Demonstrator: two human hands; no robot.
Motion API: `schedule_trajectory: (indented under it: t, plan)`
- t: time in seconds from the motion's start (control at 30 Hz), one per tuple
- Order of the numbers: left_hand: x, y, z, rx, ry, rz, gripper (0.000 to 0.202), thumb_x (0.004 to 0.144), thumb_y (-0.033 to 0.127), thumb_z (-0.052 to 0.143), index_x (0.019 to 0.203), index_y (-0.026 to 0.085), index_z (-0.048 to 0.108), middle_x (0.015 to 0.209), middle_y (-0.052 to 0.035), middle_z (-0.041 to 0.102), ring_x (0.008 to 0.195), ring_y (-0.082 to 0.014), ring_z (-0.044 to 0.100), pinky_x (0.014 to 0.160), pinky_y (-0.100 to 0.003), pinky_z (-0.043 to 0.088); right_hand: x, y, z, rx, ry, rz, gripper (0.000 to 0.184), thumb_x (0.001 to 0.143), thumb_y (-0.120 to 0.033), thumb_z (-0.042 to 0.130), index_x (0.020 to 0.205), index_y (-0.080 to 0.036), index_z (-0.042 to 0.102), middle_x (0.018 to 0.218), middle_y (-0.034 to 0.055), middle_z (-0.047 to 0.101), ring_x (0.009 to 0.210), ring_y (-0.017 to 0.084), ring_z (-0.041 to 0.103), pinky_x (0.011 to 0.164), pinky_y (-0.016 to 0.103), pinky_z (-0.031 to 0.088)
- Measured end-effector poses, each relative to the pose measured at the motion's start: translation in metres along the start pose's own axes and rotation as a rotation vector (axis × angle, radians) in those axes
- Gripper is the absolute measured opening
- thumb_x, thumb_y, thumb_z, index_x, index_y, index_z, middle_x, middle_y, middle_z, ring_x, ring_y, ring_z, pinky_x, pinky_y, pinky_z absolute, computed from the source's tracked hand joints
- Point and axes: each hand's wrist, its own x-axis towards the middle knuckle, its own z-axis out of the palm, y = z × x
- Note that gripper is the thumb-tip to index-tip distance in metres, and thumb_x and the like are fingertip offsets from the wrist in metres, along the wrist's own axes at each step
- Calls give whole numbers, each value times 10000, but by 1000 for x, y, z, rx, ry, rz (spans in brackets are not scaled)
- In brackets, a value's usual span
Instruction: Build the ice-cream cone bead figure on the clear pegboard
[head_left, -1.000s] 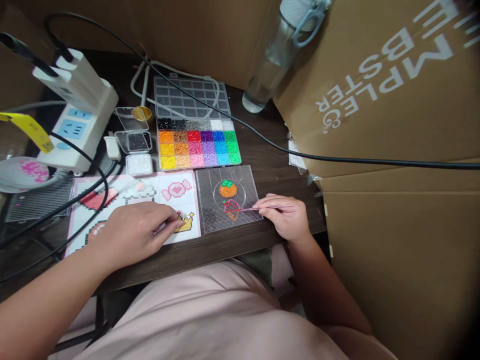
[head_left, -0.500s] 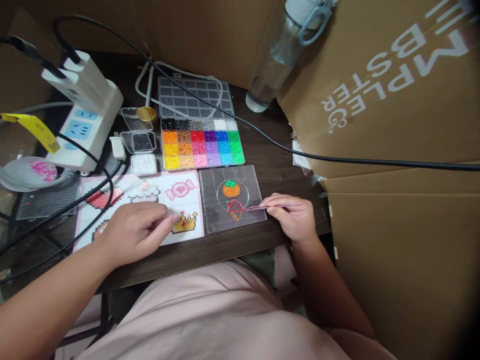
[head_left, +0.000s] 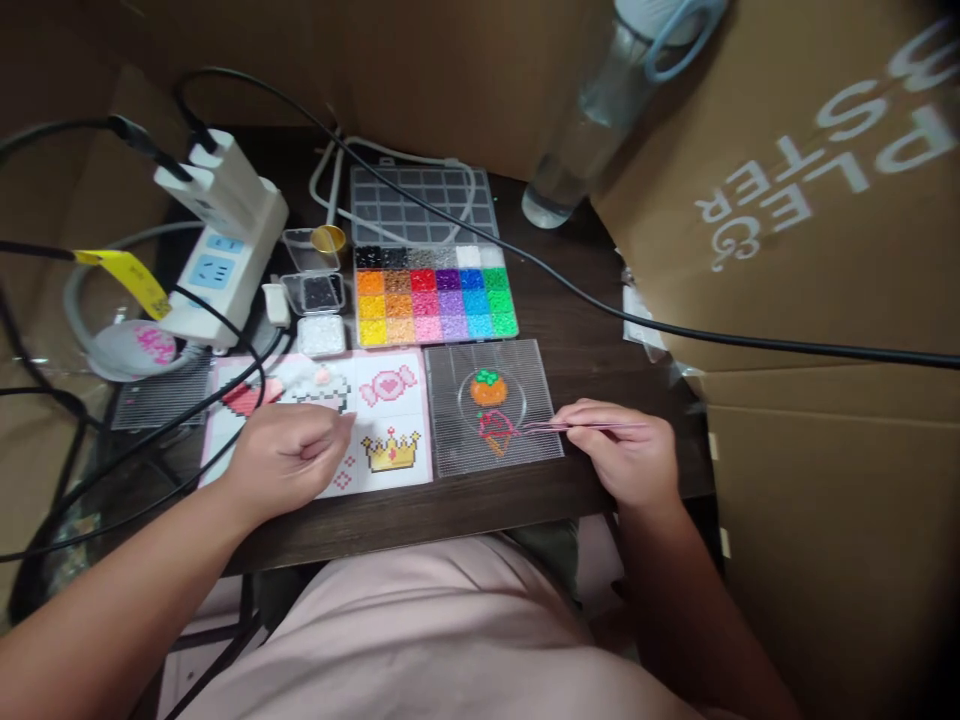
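Pink tweezers (head_left: 566, 425) are pinched in my right hand (head_left: 626, 450), their tip just right of a bead ice cream cone (head_left: 496, 431) outlined in pink and brown. Whether a bead sits in the tip is too small to tell. The cone lies on a clear pegboard (head_left: 536, 385), below an orange bead persimmon (head_left: 489, 388) with green leaves. My left hand (head_left: 289, 455) is closed in a loose fist, resting on the pattern sheet (head_left: 420, 470), which shows a candy, a crown and other pixel pictures. Nothing shows in its fingers.
Behind the pegboard stands a sorted bead box (head_left: 435, 295) with its lid (head_left: 420, 200) open. Small cases of black (head_left: 322, 293) and white beads (head_left: 321, 335) stand beside it. A power strip (head_left: 225, 270), black cable (head_left: 600, 300), water bottle (head_left: 577, 130) and cardboard (head_left: 825, 430) surround the table.
My view has swung left, so everything appears further right. The tweezers' tip has pulled back slightly from the cone toward the right. My left hand stays on the sheet.
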Motion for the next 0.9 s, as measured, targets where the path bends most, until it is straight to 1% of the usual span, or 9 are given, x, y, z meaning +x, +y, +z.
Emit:
schedule_trajectory:
  t: [0.07,0.17,0.3,0.37,0.43,0.57,0.63,0.77,0.9]
  plan:
    - [1,1,0,5,-10,-12,490,892,106,523,533,206,206,455,75,250,411,-70,265,422,-266,231,-1,1,-1,-24,8,-18,93,830,-192,779,817,-266,834,813,35,819,742,213,776,719,338,647]
    - [2,2,-1,-18,-43,-66,457,857,125,498,534,209,186,449,69,257,426,-83,268,429,-261,242,-3,4,-1,-66,34,-36,124,833,-172,781,838,-285,833,829,20,821,764,198,780,748,318,648]
    - [0,1,-1,-46,-95,-157,442,831,175,476,532,217,154,460,56,244,449,-99,275,444,-274,250,-4,6,-2,-100,49,-18,81,845,-217,783,839,-283,828,836,28,821,776,209,784,767,340,657]
    - [0,1,-1,-48,-98,-168,439,819,176,475,528,218,149,466,55,236,451,-100,261,445,-281,237,-5,6,-2,-107,52,-12,57,843,-236,787,830,-275,827,836,33,821,774,216,784,753,347,661]
    - [-1,0,-1,-55,-72,-144,434,802,146,477,532,218,144,469,59,228,450,-95,249,444,-281,224,-5,7,-3,-105,54,-15,58,842,-232,787,833,-273,827,840,32,821,779,215,785,752,342,662]
    - [-1,-3,1,-85,9,-52,416,760,69,472,547,219,148,471,71,210,452,-88,232,441,-281,191,-5,9,-3,-77,52,-25,110,837,-193,784,861,-290,830,863,19,823,794,201,785,750,311,656]
    - [-2,-4,1,-87,30,-31,404,735,52,470,551,221,152,471,76,208,453,-85,228,439,-279,185,-5,11,-4,-77,52,-26,111,836,-192,784,858,-290,831,862,19,823,794,202,787,757,311,658]
    - [-4,-6,3,-78,53,-15,392,702,23,470,554,229,171,473,82,230,459,-88,235,443,-279,195,-5,13,-5,-114,58,-19,92,841,-212,778,844,-289,830,856,19,822,794,204,791,779,311,661]
    - [-4,-5,4,-87,39,16,392,713,5,469,573,236,185,485,81,248,463,-93,266,453,-280,214,-5,15,-7,-129,64,-25,96,845,-222,775,862,-299,832,866,14,824,800,198,793,783,293,662]
